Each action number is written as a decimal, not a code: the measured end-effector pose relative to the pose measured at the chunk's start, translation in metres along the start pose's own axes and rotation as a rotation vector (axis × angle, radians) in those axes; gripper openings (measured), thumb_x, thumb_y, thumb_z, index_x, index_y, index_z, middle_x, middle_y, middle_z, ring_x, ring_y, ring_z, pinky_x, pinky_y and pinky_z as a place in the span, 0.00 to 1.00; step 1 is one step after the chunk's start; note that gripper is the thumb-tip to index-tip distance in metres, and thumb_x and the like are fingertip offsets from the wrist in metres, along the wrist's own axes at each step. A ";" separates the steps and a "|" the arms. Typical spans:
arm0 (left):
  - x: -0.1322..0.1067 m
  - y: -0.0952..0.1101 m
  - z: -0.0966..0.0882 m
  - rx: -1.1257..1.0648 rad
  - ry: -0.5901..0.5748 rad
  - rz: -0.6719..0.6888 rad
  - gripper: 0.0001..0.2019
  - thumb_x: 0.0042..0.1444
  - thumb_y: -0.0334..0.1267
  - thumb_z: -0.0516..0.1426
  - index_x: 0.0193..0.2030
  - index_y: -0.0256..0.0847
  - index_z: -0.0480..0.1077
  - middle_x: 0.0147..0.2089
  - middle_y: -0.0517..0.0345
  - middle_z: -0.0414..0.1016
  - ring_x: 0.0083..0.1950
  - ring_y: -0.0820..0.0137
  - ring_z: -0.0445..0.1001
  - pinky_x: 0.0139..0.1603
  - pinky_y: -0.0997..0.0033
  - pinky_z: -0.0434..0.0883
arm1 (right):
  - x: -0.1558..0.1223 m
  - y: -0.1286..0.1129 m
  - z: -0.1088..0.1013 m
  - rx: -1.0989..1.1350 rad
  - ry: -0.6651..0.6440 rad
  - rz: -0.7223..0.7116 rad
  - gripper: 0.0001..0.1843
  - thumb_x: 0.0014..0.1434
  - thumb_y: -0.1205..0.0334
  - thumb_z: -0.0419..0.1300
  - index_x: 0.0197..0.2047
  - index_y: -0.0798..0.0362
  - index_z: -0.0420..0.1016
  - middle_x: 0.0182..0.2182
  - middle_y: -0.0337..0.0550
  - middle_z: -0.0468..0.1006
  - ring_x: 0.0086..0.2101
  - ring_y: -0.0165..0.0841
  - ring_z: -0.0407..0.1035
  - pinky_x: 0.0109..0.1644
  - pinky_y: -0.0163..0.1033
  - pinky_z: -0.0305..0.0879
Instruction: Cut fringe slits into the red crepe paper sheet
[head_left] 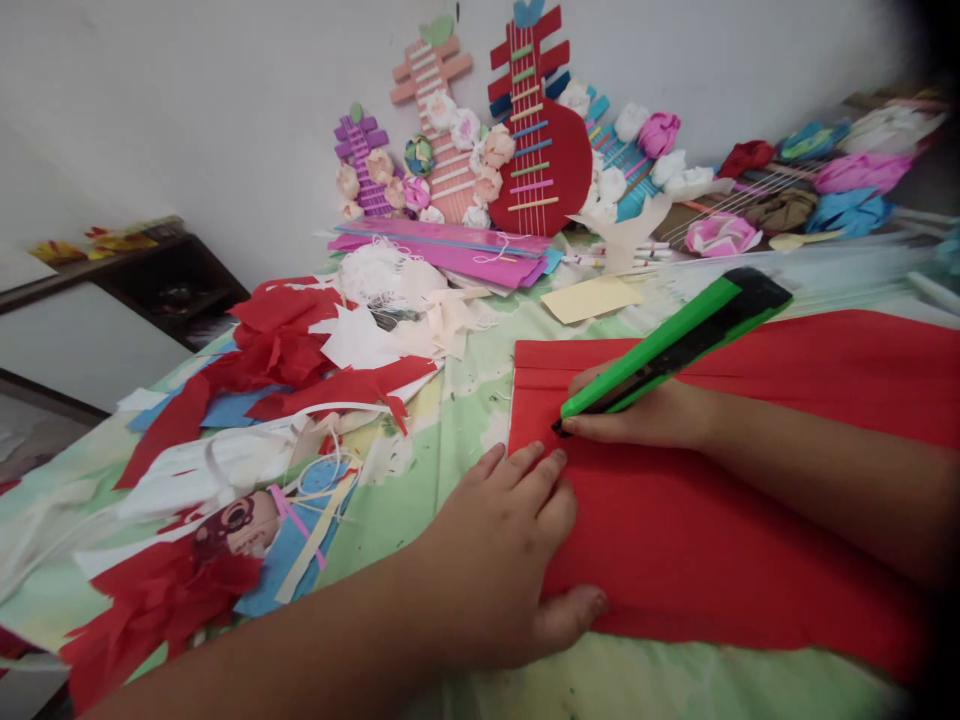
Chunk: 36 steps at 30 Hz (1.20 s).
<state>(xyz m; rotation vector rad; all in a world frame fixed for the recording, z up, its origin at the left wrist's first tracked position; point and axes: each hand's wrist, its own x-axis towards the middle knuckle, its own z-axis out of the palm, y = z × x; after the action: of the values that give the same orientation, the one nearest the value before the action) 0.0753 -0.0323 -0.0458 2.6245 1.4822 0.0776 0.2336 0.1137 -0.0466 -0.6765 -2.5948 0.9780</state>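
Head view: patterned tablecloth [469, 385] spans the work area. Red sheet [705, 550] lies flat on it, front right, left edge near mid-table, likely so both hands reach it. Red scraps [281, 345] sit left, beside the sheet, not on it, probably to stay out from underhand. Red paper guitar [555, 165] stands at the back by the wall, well apart from the hands, maybe to protect it. Left hand [506, 560]: fingers spread, gripping nothing, laid across the sheet's left edge, presumably as hold-down. Right hand [645, 415]: fingers and thumb closed round the green cutter [660, 345] low near its tip, probably for control. Tip's at the sheet near that edge; blade exposure, can't tell.
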 end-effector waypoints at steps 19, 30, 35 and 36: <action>0.001 0.001 -0.002 -0.043 -0.043 -0.018 0.32 0.55 0.56 0.44 0.60 0.35 0.55 0.62 0.39 0.52 0.61 0.49 0.51 0.57 0.44 0.52 | 0.000 0.000 0.000 0.069 -0.022 0.088 0.11 0.50 0.53 0.55 0.26 0.52 0.69 0.26 0.37 0.72 0.29 0.29 0.67 0.35 0.35 0.64; -0.001 0.001 0.002 -0.035 -0.025 -0.015 0.32 0.55 0.56 0.44 0.60 0.36 0.55 0.62 0.39 0.53 0.62 0.50 0.50 0.59 0.46 0.50 | 0.001 0.000 0.006 0.040 -0.028 0.000 0.10 0.51 0.54 0.55 0.28 0.53 0.69 0.26 0.38 0.72 0.28 0.28 0.66 0.33 0.33 0.63; 0.000 0.000 0.001 -0.026 -0.048 -0.015 0.32 0.55 0.56 0.43 0.60 0.36 0.55 0.62 0.39 0.51 0.62 0.50 0.49 0.57 0.45 0.52 | 0.000 -0.001 0.003 0.105 0.003 0.077 0.11 0.50 0.53 0.55 0.27 0.52 0.70 0.26 0.36 0.72 0.29 0.28 0.67 0.33 0.33 0.63; 0.000 0.000 0.001 -0.027 -0.050 -0.014 0.32 0.55 0.56 0.43 0.61 0.36 0.55 0.62 0.39 0.52 0.62 0.50 0.50 0.57 0.44 0.52 | 0.000 -0.001 0.002 0.118 0.026 0.114 0.10 0.49 0.53 0.56 0.27 0.52 0.70 0.26 0.36 0.72 0.29 0.28 0.67 0.34 0.33 0.64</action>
<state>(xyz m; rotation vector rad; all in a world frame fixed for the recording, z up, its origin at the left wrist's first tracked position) 0.0754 -0.0329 -0.0463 2.5754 1.4724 0.0300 0.2324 0.1119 -0.0470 -0.8073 -2.4765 1.1380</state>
